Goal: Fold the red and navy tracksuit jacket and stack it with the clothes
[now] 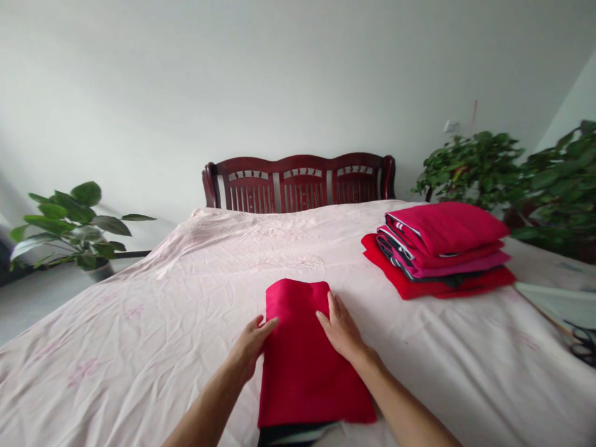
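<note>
A folded red garment lies on the pale bedspread right in front of me. From under its near edge a dark layer with a light strip peeks out. My left hand grips the garment's left side, thumb on the top surface and the other fingers at or below the edge. On the opposite side, my right hand holds the upper right edge, its thumb across the cloth. Several folded red, pink and dark garments form a stack to the right, apart from both hands.
Behind the bed cover stands a dark red wooden bench back against the wall. A potted plant is on the floor at left, and leafy plants crowd the far right. A dark looped object lies at the right edge.
</note>
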Demonstrator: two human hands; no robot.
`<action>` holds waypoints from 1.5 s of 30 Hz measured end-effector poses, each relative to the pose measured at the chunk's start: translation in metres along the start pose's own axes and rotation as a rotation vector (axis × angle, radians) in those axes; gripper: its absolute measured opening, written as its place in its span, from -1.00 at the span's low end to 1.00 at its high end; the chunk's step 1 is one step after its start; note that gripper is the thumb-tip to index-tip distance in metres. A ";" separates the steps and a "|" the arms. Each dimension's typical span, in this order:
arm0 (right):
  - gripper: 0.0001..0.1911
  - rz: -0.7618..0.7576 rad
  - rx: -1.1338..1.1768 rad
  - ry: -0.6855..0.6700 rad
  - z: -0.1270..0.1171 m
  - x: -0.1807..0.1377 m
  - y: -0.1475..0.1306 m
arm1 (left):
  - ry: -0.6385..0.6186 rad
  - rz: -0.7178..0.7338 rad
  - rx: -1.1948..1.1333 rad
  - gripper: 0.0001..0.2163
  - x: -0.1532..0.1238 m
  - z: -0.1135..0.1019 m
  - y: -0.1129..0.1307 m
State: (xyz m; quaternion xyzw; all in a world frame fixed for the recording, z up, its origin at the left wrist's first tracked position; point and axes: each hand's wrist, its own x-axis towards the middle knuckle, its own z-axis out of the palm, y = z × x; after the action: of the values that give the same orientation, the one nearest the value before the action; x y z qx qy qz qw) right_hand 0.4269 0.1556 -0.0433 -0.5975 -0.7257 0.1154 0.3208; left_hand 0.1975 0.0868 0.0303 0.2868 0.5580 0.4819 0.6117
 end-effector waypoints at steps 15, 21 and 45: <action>0.14 0.407 0.914 -0.025 -0.028 -0.028 0.003 | -0.218 0.102 -0.179 -0.73 -0.022 0.015 -0.020; -0.26 0.292 1.470 -0.608 -0.068 -0.059 -0.033 | -0.275 0.123 -0.248 -0.71 -0.041 0.004 -0.013; -0.42 0.441 1.318 -0.601 -0.097 -0.100 -0.035 | -0.151 -0.069 -0.255 -0.63 -0.041 0.003 -0.023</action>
State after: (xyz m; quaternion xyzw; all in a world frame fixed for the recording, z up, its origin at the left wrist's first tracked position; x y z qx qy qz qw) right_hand 0.4660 0.0311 0.0177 -0.3564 -0.4264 0.7448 0.3695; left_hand 0.2105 0.0412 0.0269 0.2227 0.4542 0.5047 0.6996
